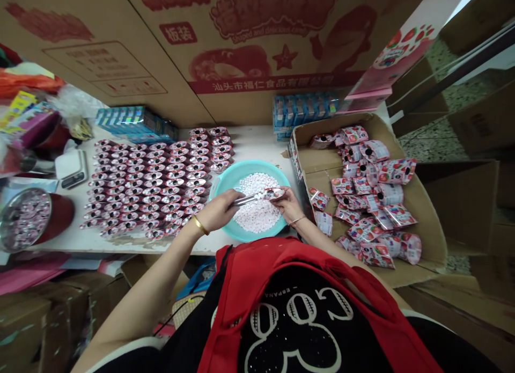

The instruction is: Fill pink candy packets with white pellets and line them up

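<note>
My left hand (219, 211) is closed on a narrow metal scoop (246, 199), with small white pieces at its far end. That end meets the mouth of a small printed pouch (274, 193), which the fingers of my right hand (290, 206) grip. Both hands are above a turquoise basin (223, 186) holding many small white tablet-like candies (257, 217). To the left, rows of upright pouches (151, 190) with open tops stand packed together on the table.
A cardboard tray (317, 172) to the right holds loose strawberry-print pouches (374, 201). Blue boxes (303, 111) stand behind, against large cartons (241, 107). On the left are a small white scale (71, 166) and a metal pot (60, 214) with small pinkish items.
</note>
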The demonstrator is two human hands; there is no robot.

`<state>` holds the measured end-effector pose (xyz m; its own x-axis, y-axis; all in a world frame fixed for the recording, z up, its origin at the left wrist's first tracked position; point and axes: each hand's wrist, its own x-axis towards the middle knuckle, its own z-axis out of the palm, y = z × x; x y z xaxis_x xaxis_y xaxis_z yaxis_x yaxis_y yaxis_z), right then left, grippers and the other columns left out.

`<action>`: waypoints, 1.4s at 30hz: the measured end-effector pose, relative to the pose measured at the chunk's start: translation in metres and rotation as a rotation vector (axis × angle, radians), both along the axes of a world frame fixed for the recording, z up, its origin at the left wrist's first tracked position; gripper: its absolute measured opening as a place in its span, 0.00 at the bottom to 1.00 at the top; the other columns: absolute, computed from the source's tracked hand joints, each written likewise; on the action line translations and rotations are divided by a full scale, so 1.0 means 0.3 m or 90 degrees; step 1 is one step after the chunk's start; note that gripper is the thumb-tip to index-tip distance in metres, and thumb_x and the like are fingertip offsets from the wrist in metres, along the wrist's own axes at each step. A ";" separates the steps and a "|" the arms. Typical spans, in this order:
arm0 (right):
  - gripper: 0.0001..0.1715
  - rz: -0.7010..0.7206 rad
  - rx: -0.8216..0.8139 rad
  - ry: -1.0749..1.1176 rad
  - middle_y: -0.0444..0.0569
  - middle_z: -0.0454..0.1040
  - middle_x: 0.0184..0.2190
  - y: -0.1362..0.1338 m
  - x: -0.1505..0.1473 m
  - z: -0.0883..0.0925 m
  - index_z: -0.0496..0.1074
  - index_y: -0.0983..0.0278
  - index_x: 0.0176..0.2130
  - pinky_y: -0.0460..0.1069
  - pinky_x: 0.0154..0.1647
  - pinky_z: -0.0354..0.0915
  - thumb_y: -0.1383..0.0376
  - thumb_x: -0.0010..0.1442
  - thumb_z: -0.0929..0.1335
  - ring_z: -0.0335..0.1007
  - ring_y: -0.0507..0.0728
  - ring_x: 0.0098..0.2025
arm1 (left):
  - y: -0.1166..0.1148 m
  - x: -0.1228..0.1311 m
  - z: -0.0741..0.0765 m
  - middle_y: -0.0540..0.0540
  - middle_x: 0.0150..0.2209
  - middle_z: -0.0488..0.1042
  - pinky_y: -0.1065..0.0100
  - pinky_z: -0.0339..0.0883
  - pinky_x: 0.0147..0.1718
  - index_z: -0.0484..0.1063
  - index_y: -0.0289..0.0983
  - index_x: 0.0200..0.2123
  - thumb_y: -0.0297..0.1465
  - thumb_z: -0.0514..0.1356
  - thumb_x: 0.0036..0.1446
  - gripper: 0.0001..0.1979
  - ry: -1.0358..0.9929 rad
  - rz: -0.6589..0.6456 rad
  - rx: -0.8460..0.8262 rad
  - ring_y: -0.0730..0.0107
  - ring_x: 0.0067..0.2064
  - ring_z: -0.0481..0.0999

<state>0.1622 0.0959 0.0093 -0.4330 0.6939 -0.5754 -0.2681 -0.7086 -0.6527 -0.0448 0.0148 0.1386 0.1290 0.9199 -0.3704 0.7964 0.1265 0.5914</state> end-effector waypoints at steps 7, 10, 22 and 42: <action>0.28 0.028 0.004 0.015 0.36 0.69 0.30 -0.021 -0.024 0.015 0.61 0.57 0.37 0.50 0.39 0.70 0.71 0.33 0.71 0.69 0.52 0.33 | 0.059 0.137 0.164 0.39 0.40 0.70 0.59 0.66 0.41 0.69 0.35 0.42 0.21 0.45 0.58 0.15 0.363 -0.120 0.011 0.59 0.44 0.69; 0.28 0.041 -0.007 0.044 0.36 0.70 0.30 -0.026 -0.032 0.028 0.61 0.58 0.36 0.50 0.40 0.69 0.72 0.34 0.71 0.70 0.52 0.34 | 0.050 0.118 0.155 0.40 0.44 0.69 0.59 0.66 0.43 0.64 0.36 0.49 0.31 0.52 0.59 0.15 0.326 -0.057 0.063 0.58 0.46 0.69; 0.37 0.279 0.650 -0.440 0.57 0.56 0.61 0.136 -0.133 0.032 0.54 0.62 0.60 0.63 0.63 0.48 0.59 0.55 0.67 0.44 0.67 0.66 | 0.020 -0.155 -0.056 0.43 0.45 0.70 0.66 0.64 0.44 0.64 0.38 0.49 0.37 0.54 0.58 0.16 0.190 0.152 0.189 0.64 0.46 0.70; 0.17 0.297 0.593 -0.667 0.51 0.69 0.47 0.061 0.260 0.196 0.67 0.57 0.49 0.54 0.53 0.61 0.61 0.63 0.59 0.66 0.60 0.50 | 0.191 -0.445 -0.484 0.38 0.45 0.70 0.59 0.65 0.39 0.67 0.37 0.47 0.43 0.54 0.54 0.21 0.346 0.150 0.010 0.51 0.43 0.72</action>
<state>0.2403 0.1143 0.0682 -0.3930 0.8988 -0.1943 0.7315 0.1775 -0.6583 -0.1784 0.0719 -0.0067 -0.2835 0.9065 -0.3128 0.9373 0.3309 0.1094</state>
